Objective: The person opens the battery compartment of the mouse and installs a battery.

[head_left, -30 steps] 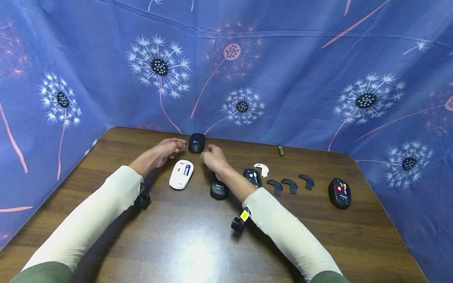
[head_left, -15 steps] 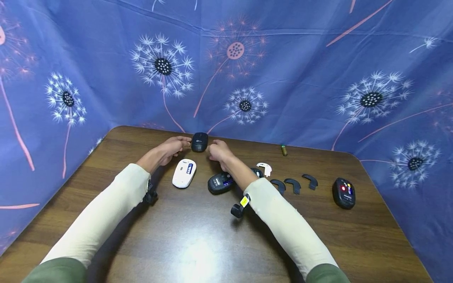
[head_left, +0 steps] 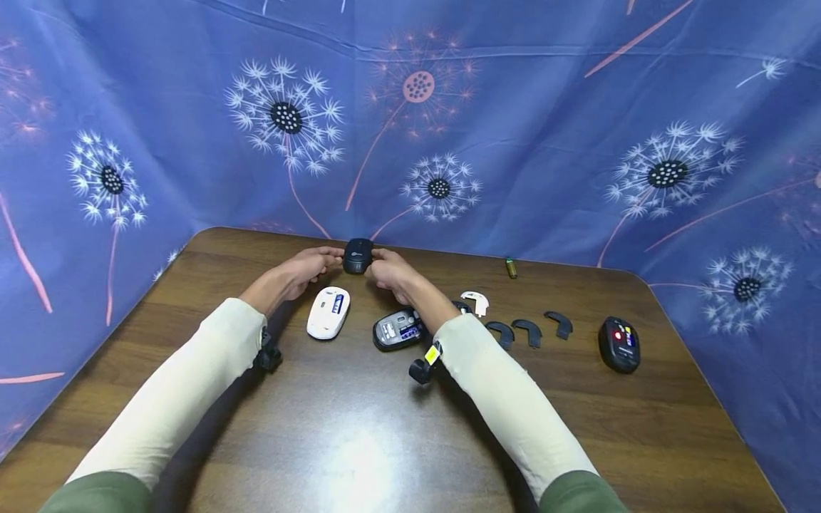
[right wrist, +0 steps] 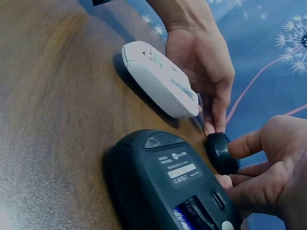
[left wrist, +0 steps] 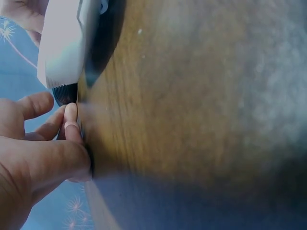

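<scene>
At the back of the table a black mouse (head_left: pixel 358 255) stands right side up between the two hands. The left hand (head_left: pixel 304 271) has its fingertips at the mouse's left side, fingers mostly extended. From the right side, the right hand (head_left: pixel 393 273) touches the same mouse; in the right wrist view its thumb and fingers reach along the ribbed side. Nearer the person, a white mouse (head_left: pixel 328 313) lies belly up with a blue battery in its compartment. Beside it a second black mouse (head_left: pixel 396 330) lies belly up, its open compartment holding a blue battery, partly beneath the right forearm.
Farther right lie a white battery cover (head_left: pixel 477 302) and several black curved covers (head_left: pixel 528 332). A green and gold battery (head_left: pixel 510 268) is near the back edge. Another black mouse (head_left: pixel 619 345), belly up with a red light, sits at the far right. A patterned blue curtain (head_left: pixel 545 142) hangs behind.
Both hands have closed in on the rear black mouse, the right one reaching its right side. The belly-up black mouse by the right forearm has turned from lengthwise to crosswise.
</scene>
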Demonstrator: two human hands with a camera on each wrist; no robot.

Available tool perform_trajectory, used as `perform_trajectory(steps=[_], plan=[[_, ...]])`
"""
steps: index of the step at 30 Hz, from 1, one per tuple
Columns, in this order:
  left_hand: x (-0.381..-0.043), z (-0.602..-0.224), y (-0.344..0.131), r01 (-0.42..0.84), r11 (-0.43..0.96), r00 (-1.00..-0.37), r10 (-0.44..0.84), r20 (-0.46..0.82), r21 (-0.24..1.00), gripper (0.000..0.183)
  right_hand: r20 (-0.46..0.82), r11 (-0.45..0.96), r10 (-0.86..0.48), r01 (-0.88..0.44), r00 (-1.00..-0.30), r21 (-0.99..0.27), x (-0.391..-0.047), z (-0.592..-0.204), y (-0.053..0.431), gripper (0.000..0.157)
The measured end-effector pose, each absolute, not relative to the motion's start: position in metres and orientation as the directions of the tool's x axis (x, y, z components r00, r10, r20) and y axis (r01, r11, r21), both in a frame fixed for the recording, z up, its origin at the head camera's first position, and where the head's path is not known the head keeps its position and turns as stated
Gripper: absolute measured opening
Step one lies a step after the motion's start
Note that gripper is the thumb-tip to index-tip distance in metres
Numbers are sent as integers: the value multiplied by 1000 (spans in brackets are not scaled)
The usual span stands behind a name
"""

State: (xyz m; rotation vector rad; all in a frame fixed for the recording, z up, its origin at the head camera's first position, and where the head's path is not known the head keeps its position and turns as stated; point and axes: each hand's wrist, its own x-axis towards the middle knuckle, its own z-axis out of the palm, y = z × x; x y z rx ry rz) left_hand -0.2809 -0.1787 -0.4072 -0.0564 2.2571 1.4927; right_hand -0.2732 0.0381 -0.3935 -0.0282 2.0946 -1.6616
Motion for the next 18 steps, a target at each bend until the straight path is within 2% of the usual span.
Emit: perform_trajectory(steps=[6, 12, 18], plan=[[-281, -407, -183, -258, 386, -906, 221, -360, 886, 52, -343, 248, -333, 270, -878, -931, -276, -393, 39, 83], [-282, -409, -181, -259, 355, -903, 241, -356, 898, 55, -392, 137, -334, 367, -857, -920, -282, -393, 48, 80], [-281, -413, -180, -263, 324, -903, 248, -350, 909, 58, -402, 94, -329, 394, -854, -914, -282, -395, 51, 83]])
